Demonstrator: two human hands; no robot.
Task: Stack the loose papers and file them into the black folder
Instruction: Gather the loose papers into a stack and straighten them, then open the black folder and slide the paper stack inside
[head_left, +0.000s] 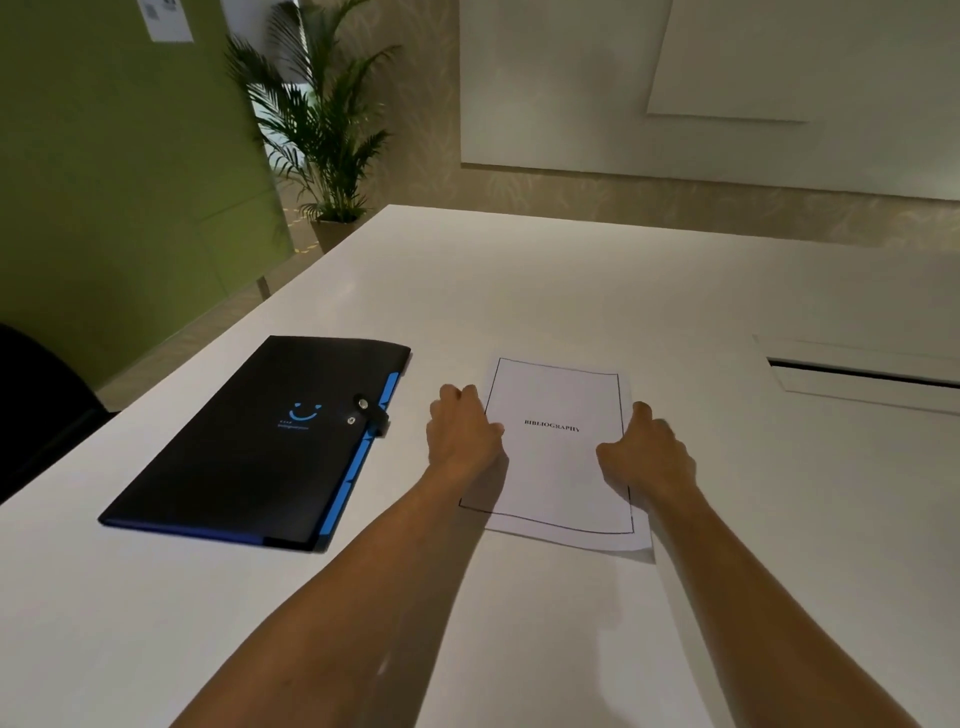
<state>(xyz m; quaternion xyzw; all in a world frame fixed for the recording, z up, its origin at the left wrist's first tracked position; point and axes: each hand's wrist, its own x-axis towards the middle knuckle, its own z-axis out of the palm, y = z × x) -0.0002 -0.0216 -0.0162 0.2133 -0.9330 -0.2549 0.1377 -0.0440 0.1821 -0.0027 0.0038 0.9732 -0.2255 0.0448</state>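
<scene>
Looking down from head height, two bare forearms reach forward over a white counter, running from the bottom edge up to the middle of the view. The left hand sits at the left long edge of the papers, fingers curled, thumb side touching the sheet's edge. The right hand mirrors it on the right long edge, thumb lying on top of the page, fingers curled down past the edge. So each grip is half-closed and pressed against a side of the pile; honestly I can't tell whether either one is actually pinching the paper or just pushing on it.

The papers lie flat on the counter between the hands. The top sheet has a thin black border and the word BIBLIOGRAPHY printed in the middle. A slightly offset edge peeks out along the bottom and right, so there's more than one sheet.

Just left of the left hand is the black folder, lying flat and closed, a bit tilted, with blue tabs along its right edge, a blue smiley logo on the cover and a snap strap fastened over the edge.

Further right there's a slot in the counter. Beyond the far edge: a potted palm, a green wall panel on the left, pale wall panels on the right.
</scene>
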